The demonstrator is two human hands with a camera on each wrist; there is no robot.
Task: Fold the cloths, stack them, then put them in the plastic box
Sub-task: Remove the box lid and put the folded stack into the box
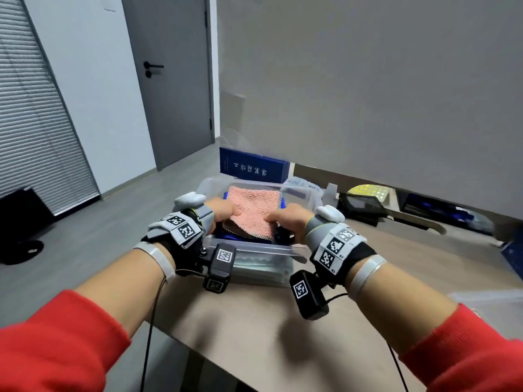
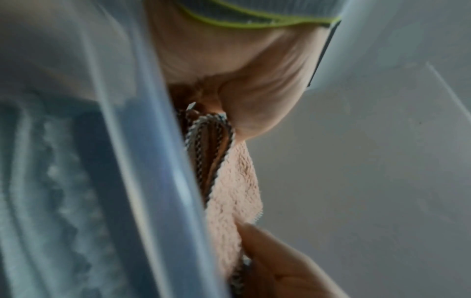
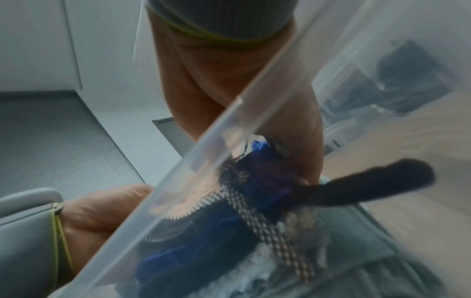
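My left hand and right hand, frame centre, fingers curled, pinching near edge of folded cloth stack, pink on top, already inside plastic box. Plan: lower evenly, keep layers aligned, release together, press flat.

Folded cloths, pink on top, stacked inside clear plastic box.

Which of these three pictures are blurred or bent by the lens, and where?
Head view: sharp at the clear plastic box and pink terry cloth, but the wide lens tilts the grey door. Left wrist view: soft overall, the box wall a pale smear. Right wrist view: blurred, the blue cloth hazy behind plastic.
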